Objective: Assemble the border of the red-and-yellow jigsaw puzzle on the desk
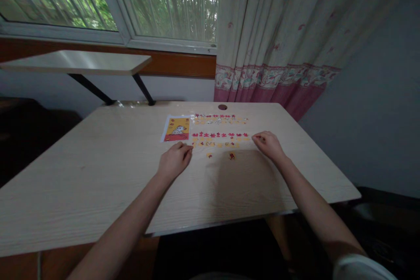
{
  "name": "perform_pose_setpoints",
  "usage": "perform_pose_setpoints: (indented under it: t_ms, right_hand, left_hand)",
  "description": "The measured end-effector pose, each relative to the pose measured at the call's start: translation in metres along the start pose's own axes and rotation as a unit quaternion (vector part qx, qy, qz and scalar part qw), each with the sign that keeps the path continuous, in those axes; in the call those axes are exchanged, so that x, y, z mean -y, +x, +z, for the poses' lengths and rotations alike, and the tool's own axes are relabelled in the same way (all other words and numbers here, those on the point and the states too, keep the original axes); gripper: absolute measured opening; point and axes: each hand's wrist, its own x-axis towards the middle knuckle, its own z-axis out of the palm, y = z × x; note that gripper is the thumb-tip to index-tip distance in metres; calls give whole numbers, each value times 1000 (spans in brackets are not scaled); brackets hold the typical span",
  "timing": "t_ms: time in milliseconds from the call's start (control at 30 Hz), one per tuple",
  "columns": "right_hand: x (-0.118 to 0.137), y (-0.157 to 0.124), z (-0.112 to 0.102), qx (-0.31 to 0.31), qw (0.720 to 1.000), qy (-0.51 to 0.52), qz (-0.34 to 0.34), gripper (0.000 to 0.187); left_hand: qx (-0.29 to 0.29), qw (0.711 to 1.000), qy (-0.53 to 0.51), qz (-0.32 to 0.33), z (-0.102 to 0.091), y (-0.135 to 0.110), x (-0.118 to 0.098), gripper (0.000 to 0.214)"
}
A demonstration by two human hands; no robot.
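- Looking down on a pale, wood-grained worktop (108, 175) in a dim room.
- Resting the left hand (175, 159) half-curled just beside the left end of the lower rows; cannot tell whether grasping a piece.
- Bringing thumb and fingers together on the right hand (267, 144), just beyond the right end of the red row (224, 134); too small to tell whether pinching anything.
- Lying between the hands, in lines: small red pieces, with yellow pieces (220, 144) nearer the body.
- Sitting apart, nearest the body: two patterned pieces (232, 156).
- Running farther back, near a round hole (222, 107): more rows of pieces (223, 116).
- Lying left of the rows: a picture sheet (177, 130), showing a white animal on yellow and red.
- Standing at back left: a raised shelf (78, 62) on dark legs.
- Hanging beside the window (173, 4): a patterned curtain (272, 30).
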Motion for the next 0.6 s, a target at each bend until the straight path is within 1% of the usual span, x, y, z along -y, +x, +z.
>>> perform_pose_setpoints:
  t_ms: [233, 433, 500, 600]
  right_hand:
    - [3, 2, 5, 30, 999, 22, -4, 21]
    - [7, 1, 10, 40, 998, 44, -22, 20]
    - [10, 3, 11, 46, 998, 37, -29, 21]
    - [20, 12, 12, 73, 996, 9, -45, 22]
  left_hand:
    - [-11, 1000, -8, 5, 2, 0, 1, 34]
    - [-23, 999, -28, 2, 2, -1, 0, 31]
    - [-22, 999, -34, 2, 2, -1, 0, 31]
    - [-22, 999, -42, 5, 1, -2, 0, 31]
